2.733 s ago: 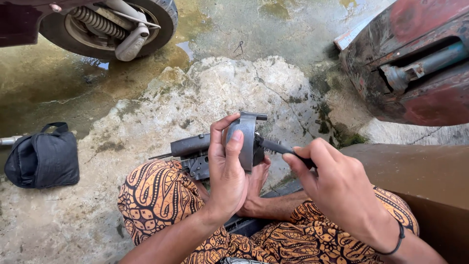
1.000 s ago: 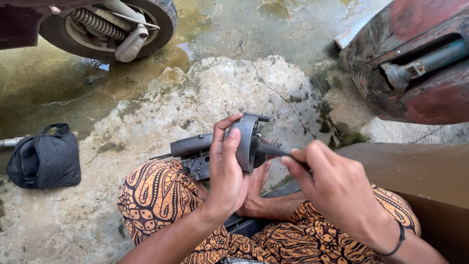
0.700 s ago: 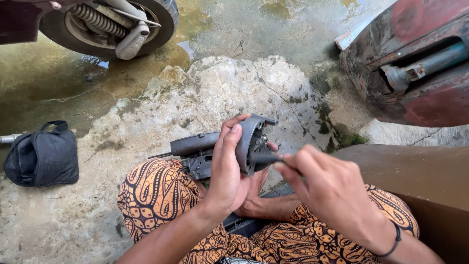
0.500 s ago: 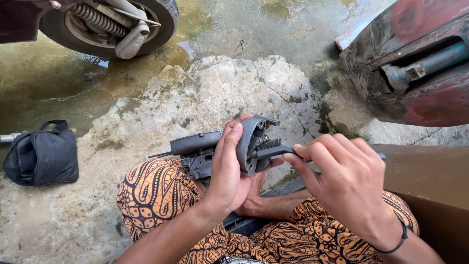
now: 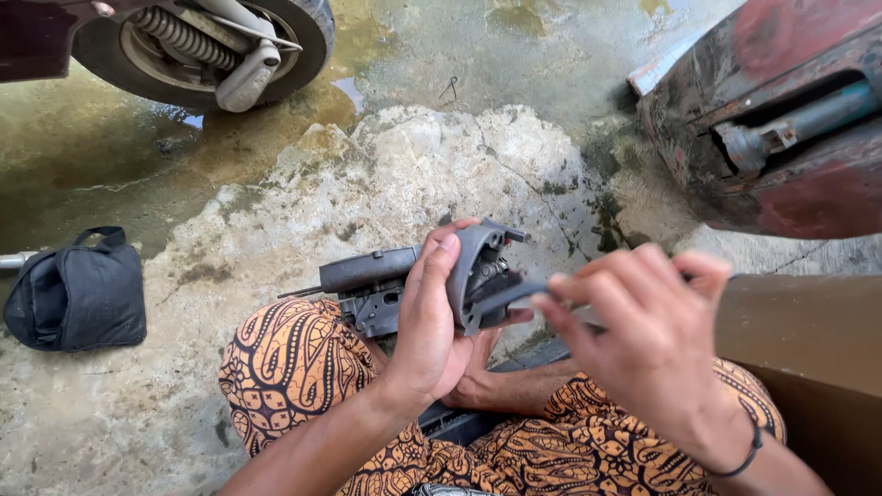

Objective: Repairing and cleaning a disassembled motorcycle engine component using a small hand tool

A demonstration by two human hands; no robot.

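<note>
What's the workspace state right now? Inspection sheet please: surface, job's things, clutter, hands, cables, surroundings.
Surface: rough, cracked concrete ground, wet and stained toward the top of the view.
Job's things: dark grey mechanical part held over the lap; thin dark tool with its tip at the part's open face.
Clutter: black bag lying on the ground at the left.
Hands: left hand wrapped around the part; right hand closed on the tool, a dark band on its wrist.
Cables: nothing seen.
Surroundings: wheel with a coil spring at top left; rusty red metal body at top right; brown box at right; patterned orange trousers on the seated person.
</note>
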